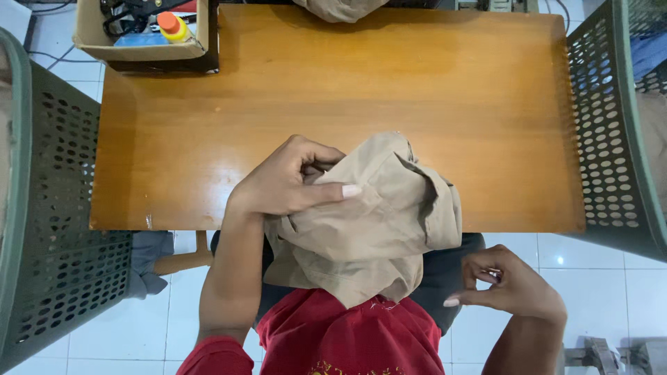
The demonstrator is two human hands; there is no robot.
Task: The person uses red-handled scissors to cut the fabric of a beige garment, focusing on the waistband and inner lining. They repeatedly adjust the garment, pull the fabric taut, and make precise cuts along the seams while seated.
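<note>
Head view: a bunched khaki garment (375,222) held over the near edge of the wooden desk (333,83).
The left hand (288,182) pinched its cloth between thumb and fingers; the right hand (511,283), apart by the lap, pressed its fingertips together on something too small to tell. The garment looked crumpled, not yet laid flat.

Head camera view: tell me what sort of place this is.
Probably a garment workshop or sewing floor. A person's left hand grips a crumpled khaki garment at a bare wooden worktable. Green perforated plastic crates stand on both sides, and a cardboard box of supplies sits on the far corner.
</note>
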